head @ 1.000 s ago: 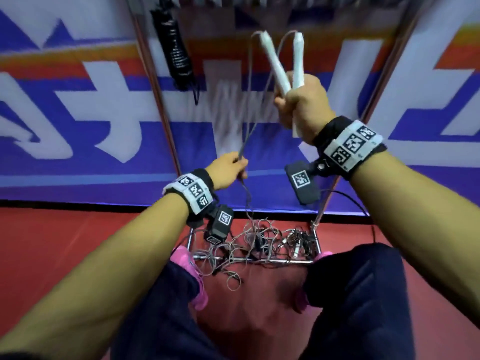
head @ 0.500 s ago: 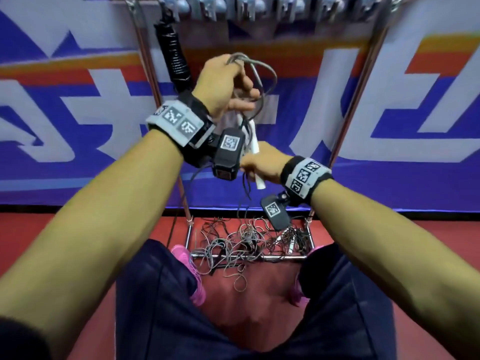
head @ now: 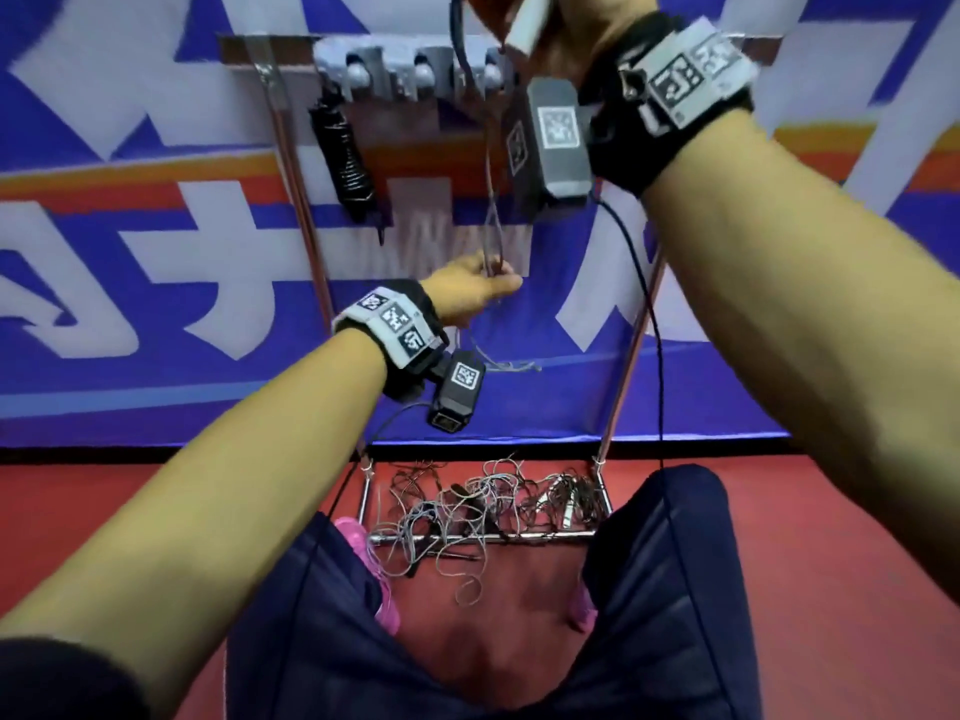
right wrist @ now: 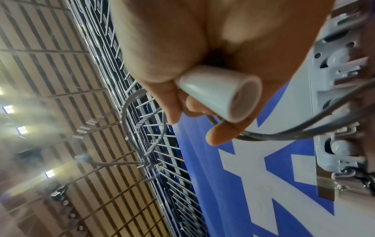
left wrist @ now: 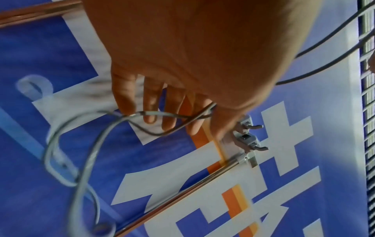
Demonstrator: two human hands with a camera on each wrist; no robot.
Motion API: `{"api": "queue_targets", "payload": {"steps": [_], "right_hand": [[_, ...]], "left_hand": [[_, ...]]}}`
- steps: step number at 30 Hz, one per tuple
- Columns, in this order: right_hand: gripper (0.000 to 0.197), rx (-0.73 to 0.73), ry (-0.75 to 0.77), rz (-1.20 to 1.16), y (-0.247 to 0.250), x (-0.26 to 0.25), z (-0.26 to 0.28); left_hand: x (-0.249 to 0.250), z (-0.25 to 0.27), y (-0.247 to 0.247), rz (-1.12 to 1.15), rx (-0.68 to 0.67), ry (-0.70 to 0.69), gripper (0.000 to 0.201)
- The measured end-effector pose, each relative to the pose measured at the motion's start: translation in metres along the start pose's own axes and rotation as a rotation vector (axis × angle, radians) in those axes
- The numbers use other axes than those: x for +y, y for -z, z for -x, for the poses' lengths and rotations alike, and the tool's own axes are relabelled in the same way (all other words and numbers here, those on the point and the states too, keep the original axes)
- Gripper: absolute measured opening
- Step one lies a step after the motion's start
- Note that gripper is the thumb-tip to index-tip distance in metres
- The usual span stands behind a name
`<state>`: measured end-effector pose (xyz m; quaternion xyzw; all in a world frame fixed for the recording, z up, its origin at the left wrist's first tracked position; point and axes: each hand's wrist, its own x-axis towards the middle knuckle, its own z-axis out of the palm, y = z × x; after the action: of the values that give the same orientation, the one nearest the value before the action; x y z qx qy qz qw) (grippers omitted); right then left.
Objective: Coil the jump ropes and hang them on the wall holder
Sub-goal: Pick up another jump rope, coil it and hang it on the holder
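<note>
Right hand (head: 587, 39) gripped the white handle (head: 527, 20) up by the wall holder (head: 384, 70), probably anchoring the coil. Left hand (head: 467, 293) pinched the grey rope (head: 491, 210) lower down, pulling the strands taut. Half a second earlier the left was high and the right low. Black coiled rope (head: 345, 158) hung on the holder; tangled ropes (head: 483, 506) lay on the floor.

A blue banner (head: 104, 379) with white lettering hangs above a red floor (head: 104, 511).
</note>
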<state>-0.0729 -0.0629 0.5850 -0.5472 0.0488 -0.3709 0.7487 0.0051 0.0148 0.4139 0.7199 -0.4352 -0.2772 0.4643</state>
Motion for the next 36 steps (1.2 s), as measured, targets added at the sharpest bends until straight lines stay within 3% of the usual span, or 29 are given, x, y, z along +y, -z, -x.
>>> {"api": "queue_targets", "payload": {"steps": [3,5,7,9,11,14,16,18,19,21,22,25,27,30,32,34,36], "right_hand": [[0.038,-0.005,-0.029,0.069,0.013,0.0,0.005],[0.035,0.013,-0.019,0.237,0.034,0.016,0.012],[0.021,0.065,-0.02,0.563,0.059,0.039,0.016],[0.013,0.12,-0.117,0.954,0.078,0.058,0.023],[0.019,0.135,-0.27,1.23,0.092,0.071,0.032],[0.022,0.078,-0.383,1.377,0.103,0.093,0.037],[0.024,-0.036,-0.477,1.496,0.106,0.102,0.044],[0.029,-0.166,-0.576,1.625,0.11,0.109,0.049],[0.044,-0.195,-0.597,1.662,0.113,0.115,0.051],[0.069,-0.22,-0.617,1.681,0.12,0.126,0.053],[0.065,-0.221,-0.636,1.653,0.123,0.132,0.055],[0.015,-0.205,-0.721,1.461,0.127,0.146,0.06],[0.022,-0.16,-0.765,1.286,0.126,0.16,0.065],[0.011,-0.055,-0.762,1.017,0.129,0.198,0.071],[0.028,-0.074,-0.746,1.011,0.126,0.222,0.081],[0.05,-0.148,-0.724,1.113,0.121,0.241,0.095],[0.063,-0.244,-0.69,1.153,0.119,0.257,0.109]], "left_hand": [[-0.011,-0.011,-0.001,0.029,0.055,-0.004,0.036],[-0.011,-0.015,0.007,0.042,0.114,0.013,0.038],[-0.007,-0.018,0.021,0.122,0.196,0.013,0.036],[-0.002,-0.021,0.033,0.17,0.219,0.031,0.027],[-0.002,-0.02,0.038,0.094,0.153,0.113,0.015],[-0.02,-0.017,0.033,-0.153,0.099,0.254,0.016],[-0.039,-0.013,0.028,-0.317,0.072,0.346,0.016],[-0.058,-0.009,0.02,-0.387,-0.011,0.48,0.029],[-0.066,-0.006,0.016,-0.351,-0.071,0.55,0.032],[-0.076,-0.002,0.006,-0.193,-0.16,0.652,0.037],[-0.079,-0.001,0.002,-0.097,-0.16,0.678,0.042],[-0.082,-0.002,-0.008,0.119,-0.115,0.712,0.055],[-0.085,-0.004,-0.015,0.188,-0.141,0.689,0.06],[-0.087,-0.007,-0.03,0.366,-0.212,0.596,0.066],[-0.087,-0.004,-0.045,0.56,-0.223,0.59,0.057],[-0.095,-0.006,-0.062,0.714,-0.11,0.628,0.037],[-0.114,-0.008,-0.073,0.667,-0.011,0.62,0.03]]}}
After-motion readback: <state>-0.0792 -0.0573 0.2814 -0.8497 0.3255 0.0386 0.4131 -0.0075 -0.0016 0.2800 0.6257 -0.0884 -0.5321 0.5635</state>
